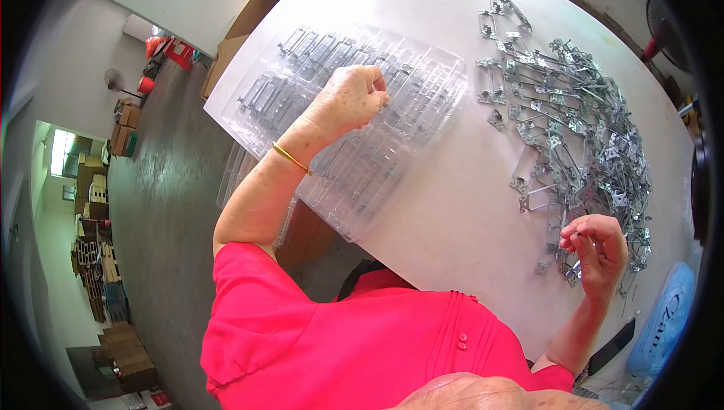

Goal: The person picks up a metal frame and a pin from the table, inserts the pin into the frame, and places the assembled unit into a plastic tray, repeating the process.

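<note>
Over the clear plastic trays (pixel 445 70) on the white table is my left hand (pixel 354 97), its fingers closed in a pinch; whatever it holds is too small to make out. Rows of thin metal parts (pixel 264 97) lie in the tray compartments beside and below it. On the other side, my right hand (pixel 596 248) hovers at the near edge of a large heap of loose metal brackets (pixel 581 123). Its thumb and index finger are pressed together, and anything between them is hidden or too small to tell.
Cardboard boxes (pixel 249 21) stand past the table's (pixel 422 244) left edge. A blue plastic bag (pixel 664 319) lies at the lower right, near a dark flat object (pixel 612 346). A fan (pixel 667 33) is at the upper right.
</note>
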A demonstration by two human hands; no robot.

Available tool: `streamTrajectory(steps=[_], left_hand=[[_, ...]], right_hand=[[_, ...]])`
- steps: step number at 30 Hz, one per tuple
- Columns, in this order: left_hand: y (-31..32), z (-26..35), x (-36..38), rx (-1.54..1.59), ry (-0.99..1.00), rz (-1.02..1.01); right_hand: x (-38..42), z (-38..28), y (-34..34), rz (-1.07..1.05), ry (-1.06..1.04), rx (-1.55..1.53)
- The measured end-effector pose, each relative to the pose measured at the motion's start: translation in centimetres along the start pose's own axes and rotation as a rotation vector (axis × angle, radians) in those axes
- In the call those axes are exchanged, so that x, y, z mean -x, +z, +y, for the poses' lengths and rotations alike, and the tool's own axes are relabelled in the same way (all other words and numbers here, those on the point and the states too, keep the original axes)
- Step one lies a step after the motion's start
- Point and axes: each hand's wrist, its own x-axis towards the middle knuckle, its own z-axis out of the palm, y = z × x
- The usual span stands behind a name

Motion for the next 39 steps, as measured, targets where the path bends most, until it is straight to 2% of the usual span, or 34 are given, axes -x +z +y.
streamTrajectory(steps=[5, 7, 8, 10, 13, 17, 20, 21, 23, 28, 31, 33, 34, 35, 37, 39], left_hand=[[0.5, -0.5, 0.3, -0.125, 0.150, 0.074], [1.1, 0.2, 1.8, -0.370, 0.317, 0.275], [1.7, 0.8, 2.8, -0.372, 0.320, 0.274], [3.3, 2.9, 5.6, -0.506, 0.545, 0.386], [6.2, 6.4, 10.4, -0.295, 0.684, 0.173], [11.9, 8.8, 12.8, -0.044, 0.815, 0.041], [15.3, 9.5, 12.8, -0.010, 0.827, -0.038], [16.0, 9.7, 13.0, 0.015, 0.838, -0.078], [17.5, 10.2, 12.5, 0.044, 0.814, -0.053], [19.1, 9.6, 10.1, 0.034, 0.786, -0.013], [19.4, 9.6, 8.6, 0.034, 0.720, 0.067], [19.5, 9.9, 8.0, 0.040, 0.580, 0.121], [19.7, 9.9, 7.4, 0.060, 0.594, 0.159], [19.8, 10.2, 7.1, 0.064, 0.599, 0.154], [19.9, 11.0, 6.5, 0.131, 0.461, 0.091], [20.3, 11.5, 5.4, 0.161, 0.462, 0.098]], right_hand=[[0.1, -0.4, 0.0, 0.006, 0.020, 0.009], [0.1, -0.6, 0.0, 0.021, 0.029, 0.007], [0.1, -0.8, 0.0, 0.033, 0.027, 0.004], [0.1, -1.0, 0.0, 0.051, 0.025, -0.003], [0.1, -1.3, 0.1, 0.101, 0.042, 0.000], [0.0, -2.0, 0.0, 0.197, -0.004, 0.049], [0.3, -2.2, -0.5, 0.299, -0.130, 0.087], [0.4, -2.5, -0.6, 0.324, -0.095, 0.107], [0.4, -3.5, -0.7, 0.355, -0.171, 0.087], [0.7, -4.3, -1.2, 0.421, -0.204, 0.051], [0.8, -4.5, -1.2, 0.442, -0.227, 0.035], [0.9, -4.6, -1.2, 0.428, -0.226, 0.014], [0.8, -4.7, -1.1, 0.432, -0.224, 0.016], [0.8, -4.8, -1.0, 0.437, -0.209, 0.050], [0.8, -4.9, -1.1, 0.444, -0.196, 0.095], [0.7, -4.8, -1.1, 0.444, -0.194, 0.094]])
